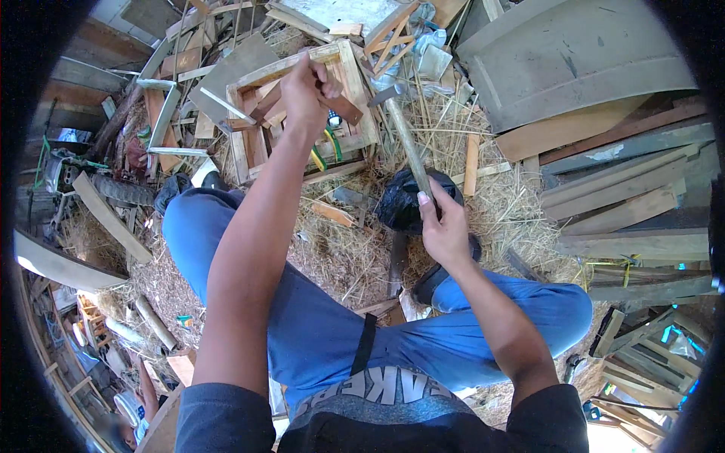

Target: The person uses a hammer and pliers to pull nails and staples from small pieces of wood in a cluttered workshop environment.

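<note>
My left hand [308,92] reaches out over a wooden crate [368,132], its fingers closed round a short brown strip of wood [347,111]. A hammer [405,136] is in my right hand [447,230], which grips the lower part of its handle. The hammer's grey head points away from me and sits close to the crate's right edge. Inside the crate lies a tool with green and yellow handles [333,143], partly hidden by my left forearm. Below the hammer handle is a black plastic bag [400,204] on the straw.
Straw and wood scraps cover the ground between my bent legs. Stacked boards [627,181] and a large grey panel [574,64] lie on the right. At the left are a white-edged frame [168,124] and a curved board [109,215]. Another person [142,411] is at the lower left.
</note>
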{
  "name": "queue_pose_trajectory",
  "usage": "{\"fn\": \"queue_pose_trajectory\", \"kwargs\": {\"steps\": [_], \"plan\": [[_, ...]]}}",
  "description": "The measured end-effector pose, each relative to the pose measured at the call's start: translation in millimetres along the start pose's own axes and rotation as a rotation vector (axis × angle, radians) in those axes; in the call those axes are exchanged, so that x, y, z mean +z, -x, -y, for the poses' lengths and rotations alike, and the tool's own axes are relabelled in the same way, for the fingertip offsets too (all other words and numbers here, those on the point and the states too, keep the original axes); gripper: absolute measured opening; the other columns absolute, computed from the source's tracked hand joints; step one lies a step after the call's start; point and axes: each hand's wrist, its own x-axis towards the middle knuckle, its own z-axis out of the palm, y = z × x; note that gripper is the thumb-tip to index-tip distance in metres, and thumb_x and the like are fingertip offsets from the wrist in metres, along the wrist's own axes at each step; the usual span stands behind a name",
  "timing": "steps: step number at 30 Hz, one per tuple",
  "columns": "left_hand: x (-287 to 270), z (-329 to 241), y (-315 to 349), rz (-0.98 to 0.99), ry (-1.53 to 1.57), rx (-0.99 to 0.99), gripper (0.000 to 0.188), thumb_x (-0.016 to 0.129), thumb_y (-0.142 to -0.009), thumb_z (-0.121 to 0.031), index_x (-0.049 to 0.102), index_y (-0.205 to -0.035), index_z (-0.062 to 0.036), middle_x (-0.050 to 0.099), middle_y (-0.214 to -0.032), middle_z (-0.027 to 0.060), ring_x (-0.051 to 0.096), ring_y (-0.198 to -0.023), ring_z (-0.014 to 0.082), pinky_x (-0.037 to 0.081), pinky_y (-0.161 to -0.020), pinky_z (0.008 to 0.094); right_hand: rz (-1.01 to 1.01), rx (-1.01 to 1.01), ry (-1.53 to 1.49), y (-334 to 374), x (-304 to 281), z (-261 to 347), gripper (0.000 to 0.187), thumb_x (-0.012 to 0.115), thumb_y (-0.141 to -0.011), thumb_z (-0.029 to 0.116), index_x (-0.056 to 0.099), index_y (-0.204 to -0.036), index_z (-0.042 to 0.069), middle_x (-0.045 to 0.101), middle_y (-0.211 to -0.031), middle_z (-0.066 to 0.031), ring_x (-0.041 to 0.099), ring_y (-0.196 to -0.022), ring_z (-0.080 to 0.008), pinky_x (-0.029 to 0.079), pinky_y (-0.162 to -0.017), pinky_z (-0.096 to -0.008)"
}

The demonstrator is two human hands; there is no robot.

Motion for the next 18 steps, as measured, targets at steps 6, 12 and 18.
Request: {"fn": "queue_pose_trajectory", "kwargs": {"steps": [6, 12, 18], "plan": [[-10.1, -11.8, 27.5, -0.088, -0.588, 0.110, 0.050, 0.047, -0.108, -0.038, 0.067, -0.085, 0.0024, 0.064, -0.073, 0.0083, 0.059, -0.066, 0.0164, 0.049, -0.067, 0.0341, 0.008, 0.008, 0.043, 2.7, 6.0, -7.9, 0.036, 0.059, -0.100, 0.015, 0.060, -0.132, -0.003, 0.068, -0.114, -0.0283, 0.068, -0.110, -0.0383, 0.053, -0.089, -0.0371], [-22.7, -26.2, 58.5, 0.032, -0.779, 0.001, 0.024, 0.075, -0.093, -0.018, 0.074, -0.106, 0.0016, 0.074, -0.100, 0.0084, 0.069, -0.084, 0.0115, 0.055, -0.069, 0.0261, 0.028, 0.048, 0.079, 5.4, 1.9, -1.1, 0.036, 0.059, -0.100, 0.015, 0.060, -0.132, -0.001, 0.070, -0.105, -0.0283, 0.072, -0.087, -0.0351, 0.053, -0.079, -0.0372], [-41.8, -13.0, 76.5, 0.084, -0.754, -0.023, 0.026, 0.079, -0.089, -0.014, 0.075, -0.110, 0.0012, 0.075, -0.103, 0.0082, 0.069, -0.090, 0.0117, 0.054, -0.085, 0.0265, 0.005, -0.075, 0.122, 13.2, -2.7, 4.6, 0.041, 0.057, -0.100, 0.010, 0.055, -0.140, 0.005, 0.068, -0.095, -0.0290, 0.067, -0.070, -0.0334, 0.052, -0.072, -0.0375]]}}
